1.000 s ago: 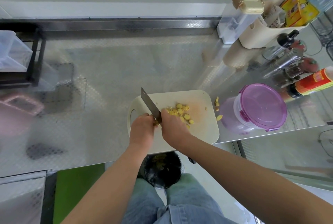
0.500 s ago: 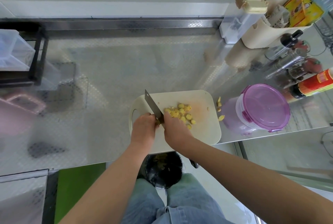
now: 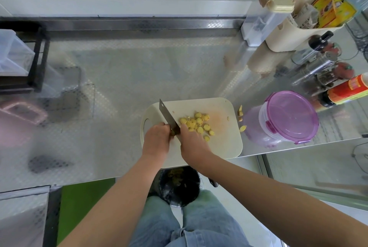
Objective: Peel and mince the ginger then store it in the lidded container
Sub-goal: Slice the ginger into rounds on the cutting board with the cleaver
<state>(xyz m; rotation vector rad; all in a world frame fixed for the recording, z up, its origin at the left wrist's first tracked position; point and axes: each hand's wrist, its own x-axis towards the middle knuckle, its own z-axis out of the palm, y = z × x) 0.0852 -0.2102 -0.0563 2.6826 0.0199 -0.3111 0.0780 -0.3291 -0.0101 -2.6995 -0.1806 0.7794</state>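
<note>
A cream cutting board lies at the counter's front edge. Several yellow ginger slices are piled on its middle. My right hand grips a cleaver, its blade standing on the board left of the slices. My left hand holds a small ginger piece against the blade, fingers curled over it. A clear container with a purple lid stands shut just right of the board. A few ginger bits lie on the counter between board and container.
A black waste bin sits below the counter edge between my knees. Sauce bottles, shakers and a cream caddy crowd the right back. A black rack with clear bins stands at left.
The cleaver and both hands keep nearly the same place on the board; the slice pile has hardly shifted. The view has drifted slightly.
</note>
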